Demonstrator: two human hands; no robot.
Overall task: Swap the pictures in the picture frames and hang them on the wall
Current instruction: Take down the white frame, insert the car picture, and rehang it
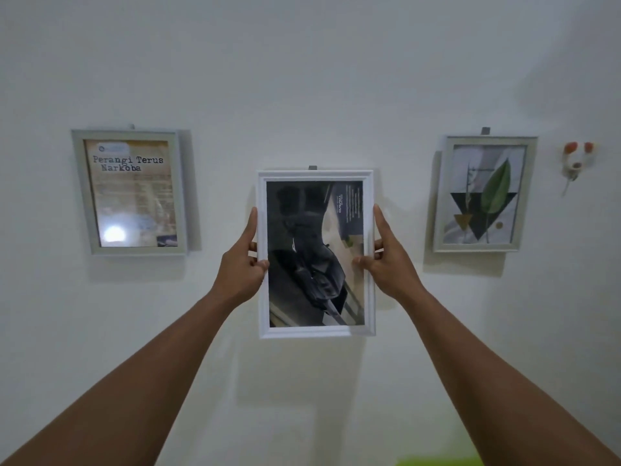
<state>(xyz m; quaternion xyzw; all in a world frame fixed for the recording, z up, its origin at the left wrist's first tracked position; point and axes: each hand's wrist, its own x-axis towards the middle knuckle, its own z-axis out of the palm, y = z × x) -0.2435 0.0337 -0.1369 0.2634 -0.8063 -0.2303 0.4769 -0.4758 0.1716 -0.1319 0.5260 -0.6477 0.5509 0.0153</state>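
A white picture frame (316, 331) with a dark car picture is held flat against the white wall, its top edge just below a small grey hook (313, 167). My left hand (242, 260) grips the frame's left edge, thumb on the front. On the right edge, my right hand (386, 257) grips the same way. A grey frame (82, 193) with a "Perangi Terus Narkoba" poster hangs at the left. Another grey frame (529, 196) with a green leaf picture hangs at the right.
A small white wall fitting with red knobs (578, 159) sits at the far right of the wall. A green patch (440, 461) shows at the bottom edge. Bare white wall (302, 79) lies above and below the frames.
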